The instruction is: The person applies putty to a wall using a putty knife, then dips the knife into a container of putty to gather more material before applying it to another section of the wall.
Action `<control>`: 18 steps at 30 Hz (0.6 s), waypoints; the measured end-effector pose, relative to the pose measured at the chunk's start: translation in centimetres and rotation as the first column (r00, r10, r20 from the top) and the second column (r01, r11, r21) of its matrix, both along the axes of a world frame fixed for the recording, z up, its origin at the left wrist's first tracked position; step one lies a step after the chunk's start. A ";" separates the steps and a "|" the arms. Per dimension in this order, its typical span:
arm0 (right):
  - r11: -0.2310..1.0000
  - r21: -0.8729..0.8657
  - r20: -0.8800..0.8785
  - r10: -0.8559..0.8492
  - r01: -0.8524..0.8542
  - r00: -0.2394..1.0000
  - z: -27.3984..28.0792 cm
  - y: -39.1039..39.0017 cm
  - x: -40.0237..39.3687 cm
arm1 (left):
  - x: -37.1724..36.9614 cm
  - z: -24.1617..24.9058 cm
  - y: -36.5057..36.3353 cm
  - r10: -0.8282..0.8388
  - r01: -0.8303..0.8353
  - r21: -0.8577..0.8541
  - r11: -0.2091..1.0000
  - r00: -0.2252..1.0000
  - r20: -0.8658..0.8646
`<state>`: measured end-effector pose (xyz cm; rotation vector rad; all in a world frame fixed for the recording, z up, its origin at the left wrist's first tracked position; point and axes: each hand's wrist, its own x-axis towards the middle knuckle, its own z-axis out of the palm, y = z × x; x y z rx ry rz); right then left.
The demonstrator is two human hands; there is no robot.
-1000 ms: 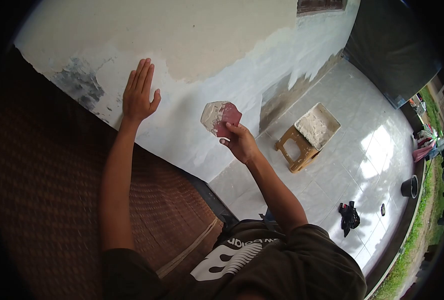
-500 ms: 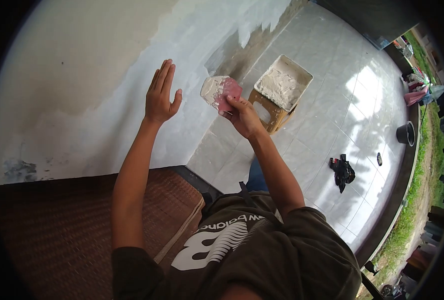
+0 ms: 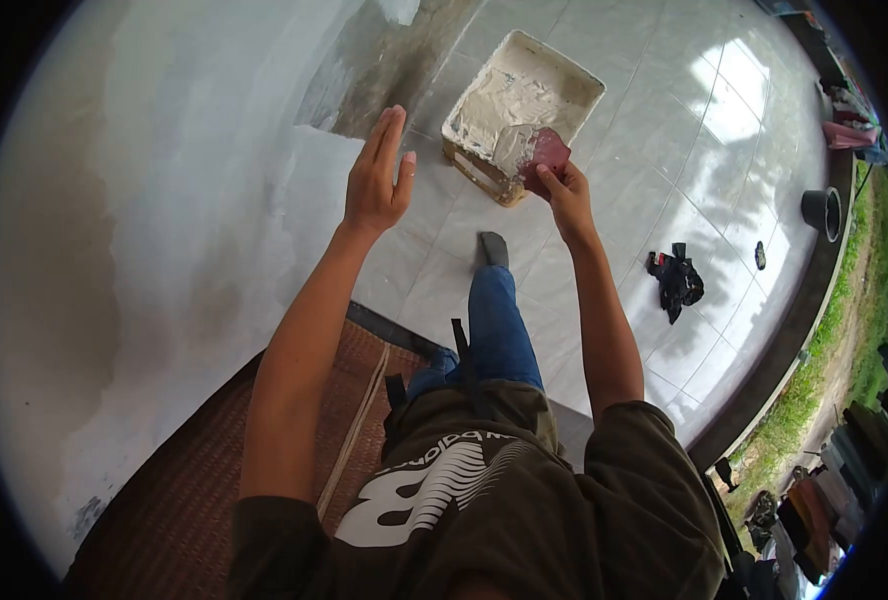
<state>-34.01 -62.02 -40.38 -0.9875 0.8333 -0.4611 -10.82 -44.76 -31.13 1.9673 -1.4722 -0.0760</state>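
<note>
My right hand (image 3: 567, 198) grips a red putty scraper (image 3: 549, 152), a flat plate whose left side is coated in pale putty. The scraper overlaps the near right part of a white tray (image 3: 598, 92) in this view. Creamy putty (image 3: 509, 97) lies smeared across the tray's bottom. My left hand (image 3: 376, 185) is raised in front of the wall with nothing in it, its fingers stretched and the thumb apart. Beyond that hand, a bare grey-brown patch (image 3: 384, 75) borders the whitish coated wall (image 3: 204, 200).
The tray rests on a tan stool (image 3: 484, 180) on grey floor tiles (image 3: 604, 290). A brown woven mat (image 3: 204, 500) covers a raised surface at the lower left. To the right are a black bundle (image 3: 676, 282), a dark bucket (image 3: 821, 212) and the floor's raised edge (image 3: 764, 410).
My right hand has carried the scraper rightward from beside the wall to over the tray. My left hand has shifted right in view, still outstretched. The view has turned, and my leg and foot now show.
</note>
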 end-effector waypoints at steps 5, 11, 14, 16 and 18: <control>0.991 -0.134 -0.164 -0.041 0.019 0.986 -5.5 -5.4 0.1 | -0.7 -4.7 -2.6 0.041 -0.035 0.058 0.998 0.993 -0.113; 0.686 -0.612 -0.546 -0.006 -0.394 0.838 -8.6 -7.7 3.7 | -1.4 -9.0 -2.8 0.111 -0.082 0.137 0.987 0.970 -0.216; 0.637 -0.631 -0.537 0.052 -0.442 0.842 -10.8 -8.2 5.8 | -1.6 -10.6 -2.7 0.133 -0.094 0.164 0.982 0.960 -0.246; 0.558 -0.661 -0.536 0.118 -0.502 0.836 -13.2 -8.9 7.2 | -1.9 -11.5 -2.7 0.144 -0.098 0.184 0.978 0.956 -0.256; 0.497 -0.670 -0.564 0.142 -0.551 0.813 -15.3 -9.7 8.4 | -2.3 -12.3 -2.6 0.161 -0.109 0.198 0.974 0.949 -0.270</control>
